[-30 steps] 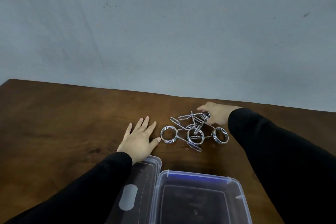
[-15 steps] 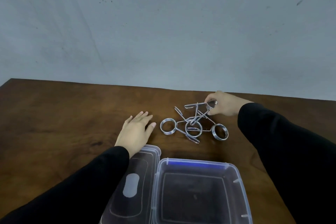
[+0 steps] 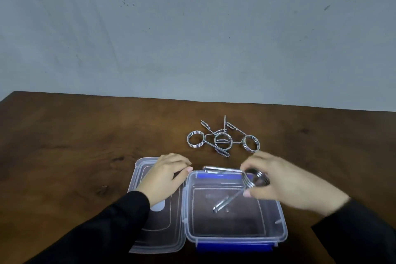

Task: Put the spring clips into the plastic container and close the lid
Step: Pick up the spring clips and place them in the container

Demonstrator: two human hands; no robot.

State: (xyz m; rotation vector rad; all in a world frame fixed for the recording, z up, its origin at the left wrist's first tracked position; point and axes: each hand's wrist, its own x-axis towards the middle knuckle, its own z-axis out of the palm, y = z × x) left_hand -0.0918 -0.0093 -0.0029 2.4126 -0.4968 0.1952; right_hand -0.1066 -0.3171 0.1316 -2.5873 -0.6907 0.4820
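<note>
Head view, near to far. Nearest: clear container [image 3: 233,232] on the tabletop [image 3: 64,156], open, blue latches at front and back edges. Lid [image 3: 154,233] hinged flat to its left. Left hand [image 3: 165,176] palm down on the lid's far end, fingers loosely spread, clamped on nothing, thumb tip at the container's far-left corner. Right hand [image 3: 285,182] above the container's far-right part, thumb and fingers pinched on the coil of one held clip [image 3: 250,182]; one handle slanting down into the container, tip near the floor, contact not clear; other handle stretched left along the far rim. Black sleeves [image 3: 96,231] on both arms. Farther out, well apart from the container: three more clips [image 3: 222,140] lying tangled on the tabletop, coils in a row, handles crossing. Behind everything, a grey wall [image 3: 192,28].
</note>
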